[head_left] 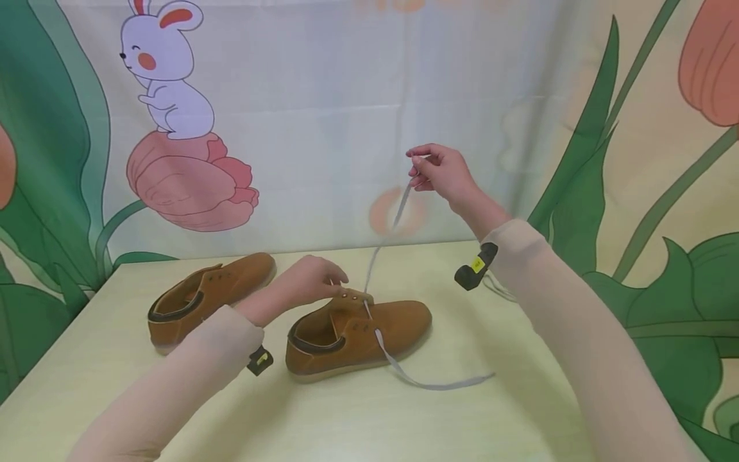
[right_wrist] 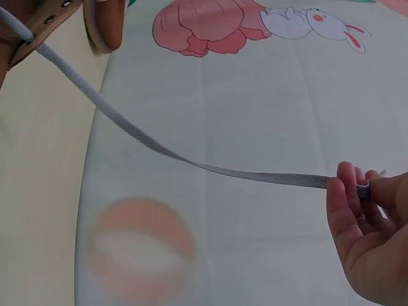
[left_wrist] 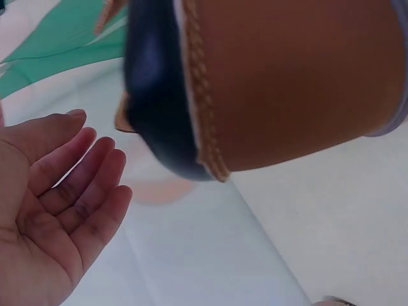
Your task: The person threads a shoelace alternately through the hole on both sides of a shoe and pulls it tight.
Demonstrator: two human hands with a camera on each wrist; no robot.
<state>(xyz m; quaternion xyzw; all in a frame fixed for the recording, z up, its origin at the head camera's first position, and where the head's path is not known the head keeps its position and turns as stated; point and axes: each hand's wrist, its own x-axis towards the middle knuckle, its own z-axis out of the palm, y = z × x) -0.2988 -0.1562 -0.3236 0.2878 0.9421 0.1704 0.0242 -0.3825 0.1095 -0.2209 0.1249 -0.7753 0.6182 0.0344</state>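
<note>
A brown shoe [head_left: 398, 321] stands on the table, toe to the right. A grey shoelace [head_left: 402, 204] passes through its front eyelets; one end lies loose on the table in front. My right hand [head_left: 441, 173] is raised and pinches the other end, drawing the lace up from the shoe. In the right wrist view the shoelace [right_wrist: 248, 177] runs with a slight sag to the thumb and fingers of the right hand [right_wrist: 376, 236]. Beside the far eyelet flap, my left hand [head_left: 308, 280] has loosely bent fingers. The left wrist view shows that hand [left_wrist: 64, 204] holding nothing, near the shoe's heel [left_wrist: 287, 83].
A second brown shoe [head_left: 222, 285] without a lace in its eyelets stands at the left, behind my left forearm. Another pale lace [head_left: 499, 289] lies partly hidden behind the right wrist. A printed cloth [head_left: 312, 128] hangs along the back edge of the light table [head_left: 346, 423].
</note>
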